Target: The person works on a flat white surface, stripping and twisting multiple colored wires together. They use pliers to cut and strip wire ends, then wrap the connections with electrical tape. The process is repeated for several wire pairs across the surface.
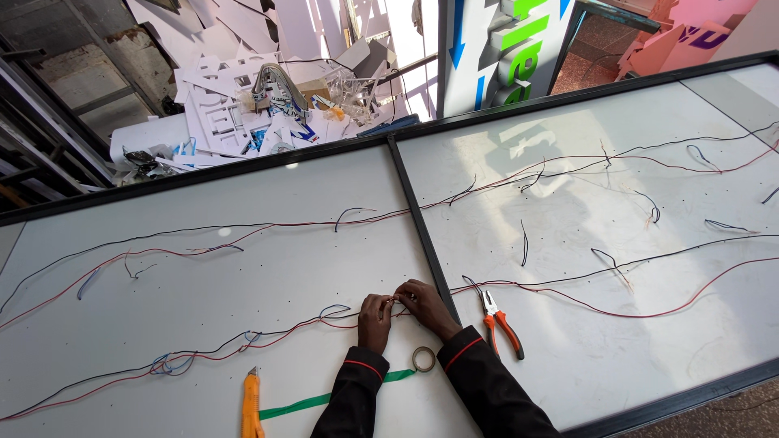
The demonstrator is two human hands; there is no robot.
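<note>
My left hand (375,319) and my right hand (423,306) meet at the lower middle of a large white panel (243,276). Both pinch the same spot on a red and black wire run (268,334) that crosses the panel from left to right. The fingertips hide the joint between them. A second red and black wire run (203,235) lies farther up the panel. Orange-handled pliers (501,322) lie just right of my right hand. A small tape roll (423,358) with a green strip (308,402) sits between my sleeves.
An orange utility knife (251,403) lies at the lower left near the panel's front edge. A black frame bar (418,223) divides the panel. Behind the far edge is a heap of white cut-out scraps (260,105) and a blue and white sign (503,49).
</note>
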